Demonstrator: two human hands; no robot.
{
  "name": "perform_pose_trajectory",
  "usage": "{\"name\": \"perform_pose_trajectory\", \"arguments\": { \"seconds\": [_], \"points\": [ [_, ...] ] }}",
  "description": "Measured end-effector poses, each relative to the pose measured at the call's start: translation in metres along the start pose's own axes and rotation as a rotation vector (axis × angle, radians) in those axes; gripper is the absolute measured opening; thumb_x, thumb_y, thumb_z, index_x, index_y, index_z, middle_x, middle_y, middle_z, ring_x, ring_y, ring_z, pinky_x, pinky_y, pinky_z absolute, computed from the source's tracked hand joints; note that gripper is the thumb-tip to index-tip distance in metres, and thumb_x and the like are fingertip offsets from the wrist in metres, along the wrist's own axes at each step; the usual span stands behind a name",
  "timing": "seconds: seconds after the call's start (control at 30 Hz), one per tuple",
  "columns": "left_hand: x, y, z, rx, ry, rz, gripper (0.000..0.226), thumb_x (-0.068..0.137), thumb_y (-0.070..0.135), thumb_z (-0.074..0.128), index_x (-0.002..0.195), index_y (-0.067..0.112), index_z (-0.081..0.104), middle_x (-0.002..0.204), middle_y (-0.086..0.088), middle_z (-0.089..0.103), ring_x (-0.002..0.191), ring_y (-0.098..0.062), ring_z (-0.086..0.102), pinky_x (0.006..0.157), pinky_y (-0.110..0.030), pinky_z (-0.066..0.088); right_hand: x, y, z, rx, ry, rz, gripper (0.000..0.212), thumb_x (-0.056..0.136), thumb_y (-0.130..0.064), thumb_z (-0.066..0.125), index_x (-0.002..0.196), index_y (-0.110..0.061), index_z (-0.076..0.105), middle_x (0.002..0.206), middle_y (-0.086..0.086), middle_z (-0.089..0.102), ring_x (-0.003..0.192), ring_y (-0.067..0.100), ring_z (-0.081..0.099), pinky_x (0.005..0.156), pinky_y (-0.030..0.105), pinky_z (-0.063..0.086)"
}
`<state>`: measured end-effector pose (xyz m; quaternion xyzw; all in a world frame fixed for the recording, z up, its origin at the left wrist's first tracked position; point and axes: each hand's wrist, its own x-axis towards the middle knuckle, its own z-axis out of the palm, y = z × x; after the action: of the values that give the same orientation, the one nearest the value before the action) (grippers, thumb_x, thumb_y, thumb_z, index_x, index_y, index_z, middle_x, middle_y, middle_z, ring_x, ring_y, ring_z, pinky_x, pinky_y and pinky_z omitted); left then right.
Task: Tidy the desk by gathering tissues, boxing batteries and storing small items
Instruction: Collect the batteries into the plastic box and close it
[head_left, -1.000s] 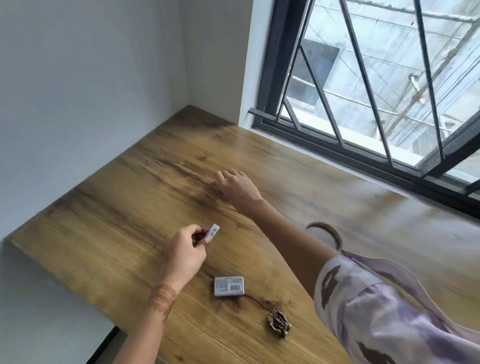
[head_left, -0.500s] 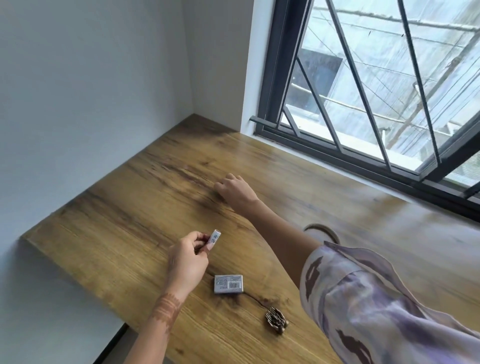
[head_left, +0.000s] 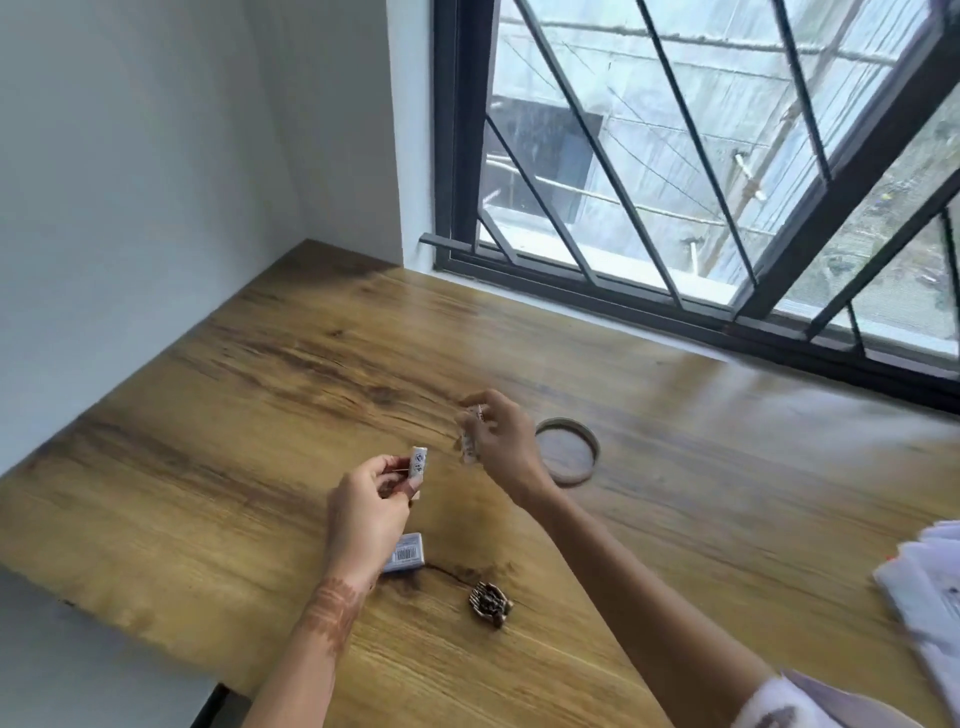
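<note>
Battery (head_left: 418, 462), a small white one with blue print, is standing nearly upright over the worktop (head_left: 208, 441), pinched at its lower end by the left hand (head_left: 369, 514). That grip is closing on it with the thumb and fingertips, the other fingers curling in beneath.

At about 2 o'clock from it, near but not touching, a second battery (head_left: 469, 442) is hanging in the right hand (head_left: 506, 447). This grip is wrapping round it with curled fingers. Motion is blurring this one, so its print is not readable.

At 6 o'clock from the first battery, a small grey box (head_left: 408, 553) with a barcode is lying flat on the wood, its left part hiding behind the left wrist. At 4 o'clock from the box, a brown hair clip (head_left: 491, 603) is lying apart from it. At 3 o'clock from the right hand, just beside the wrist, a round ring (head_left: 566, 480) is lying flat.

Far out at 3 o'clock, blurred white papers (head_left: 930, 597) are showing at the picture's edge. At 12 o'clock a dark-framed window (head_left: 447, 156) with slanted bars is running along the worktop's far side, and a white wall (head_left: 130, 182) is filling 9 to 11 o'clock.
</note>
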<state>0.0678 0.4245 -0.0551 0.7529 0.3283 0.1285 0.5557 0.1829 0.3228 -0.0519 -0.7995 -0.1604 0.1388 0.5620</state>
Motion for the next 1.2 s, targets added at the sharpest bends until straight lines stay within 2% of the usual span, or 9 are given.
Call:
{"name": "perform_pose_trajectory", "arguments": {
  "seconds": [0.17, 0.33, 0.47, 0.63, 0.83, 0.97, 1.07, 1.13, 1.2],
  "points": [
    [-0.029, 0.033, 0.055, -0.129, -0.170, -0.012, 0.019, 0.075, 0.005, 0.074, 0.079, 0.022, 0.065, 0.081, 0.001, 0.071, 0.078, -0.017, 0.068, 0.077, -0.033, 0.055, -0.054, 0.012, -0.061, 0.641, 0.072, 0.435, 0.009, 0.093, -0.012, 0.053, 0.097, -0.004, 0.055, 0.080, 0.013, 0.060, 0.062, 0.020, 0.066, 0.059, 0.035, 0.058],
    [-0.073, 0.056, 0.124, -0.201, -0.336, -0.002, 0.021, 0.074, 0.002, 0.073, 0.081, 0.020, 0.067, 0.064, 0.011, 0.071, 0.066, -0.009, 0.067, 0.065, -0.024, 0.058, -0.104, 0.023, -0.138, 0.867, 0.110, 0.448, 0.006, 0.086, 0.003, 0.057, 0.091, 0.000, 0.055, 0.074, 0.010, 0.063, 0.052, 0.012, 0.065, 0.054, 0.020, 0.055],
    [-0.115, 0.072, 0.179, -0.188, -0.396, 0.045, 0.026, 0.072, 0.002, 0.075, 0.074, 0.027, 0.067, 0.062, 0.010, 0.071, 0.061, -0.004, 0.067, 0.060, -0.023, 0.057, -0.142, 0.036, -0.204, 0.776, 0.146, 0.432, 0.017, 0.083, 0.012, 0.057, 0.098, 0.004, 0.053, 0.074, 0.012, 0.056, 0.052, 0.013, 0.056, 0.057, 0.020, 0.055],
    [-0.179, 0.095, 0.253, -0.108, -0.416, 0.139, 0.022, 0.066, 0.016, 0.081, 0.081, 0.027, 0.070, 0.068, 0.003, 0.072, 0.062, -0.011, 0.069, 0.062, -0.027, 0.057, -0.182, 0.057, -0.293, 0.665, 0.161, 0.458, 0.009, 0.087, 0.008, 0.051, 0.084, 0.001, 0.056, 0.042, -0.003, 0.055, 0.041, 0.007, 0.051, 0.068, 0.028, 0.052],
    [-0.241, 0.114, 0.319, 0.002, -0.467, 0.303, 0.020, 0.072, 0.014, 0.078, 0.088, 0.024, 0.074, 0.066, 0.024, 0.066, 0.061, 0.010, 0.064, 0.063, -0.010, 0.052, -0.223, 0.081, -0.374, 0.571, 0.129, 0.467, 0.012, 0.086, 0.009, 0.052, 0.083, 0.001, 0.061, 0.071, 0.014, 0.060, 0.049, 0.012, 0.057, 0.056, 0.022, 0.054],
    [-0.256, 0.117, 0.340, 0.081, -0.472, 0.366, 0.022, 0.074, 0.013, 0.076, 0.094, 0.019, 0.075, 0.078, 0.019, 0.069, 0.068, 0.014, 0.063, 0.065, -0.011, 0.052, -0.237, 0.095, -0.402, 0.524, 0.096, 0.454, 0.019, 0.079, 0.015, 0.058, 0.097, 0.008, 0.060, 0.073, 0.015, 0.063, 0.049, 0.012, 0.062, 0.060, 0.023, 0.056],
    [-0.259, 0.119, 0.347, 0.135, -0.499, 0.410, 0.021, 0.073, 0.014, 0.077, 0.093, 0.018, 0.075, 0.073, 0.024, 0.066, 0.063, 0.016, 0.060, 0.065, -0.014, 0.054, -0.239, 0.103, -0.413, 0.471, 0.095, 0.449, 0.026, 0.077, 0.014, 0.062, 0.102, 0.011, 0.061, 0.083, 0.021, 0.064, 0.058, 0.019, 0.063, 0.064, 0.026, 0.056],
    [-0.257, 0.118, 0.348, 0.194, -0.452, 0.445, 0.028, 0.071, 0.019, 0.078, 0.098, 0.017, 0.074, 0.079, 0.020, 0.069, 0.067, 0.013, 0.061, 0.067, -0.013, 0.052, -0.238, 0.106, -0.416, 0.405, 0.121, 0.438, 0.022, 0.077, 0.012, 0.064, 0.098, 0.008, 0.062, 0.089, 0.024, 0.064, 0.068, 0.026, 0.062, 0.069, 0.031, 0.056],
    [-0.252, 0.113, 0.348, 0.312, -0.372, 0.524, 0.041, 0.070, 0.025, 0.078, 0.109, 0.017, 0.069, 0.100, 0.003, 0.072, 0.088, -0.003, 0.066, 0.079, -0.018, 0.049, -0.235, 0.108, -0.417, 0.303, 0.168, 0.430, 0.018, 0.077, 0.011, 0.064, 0.094, 0.005, 0.062, 0.089, 0.023, 0.063, 0.071, 0.027, 0.061, 0.066, 0.032, 0.055]
  ]
}}
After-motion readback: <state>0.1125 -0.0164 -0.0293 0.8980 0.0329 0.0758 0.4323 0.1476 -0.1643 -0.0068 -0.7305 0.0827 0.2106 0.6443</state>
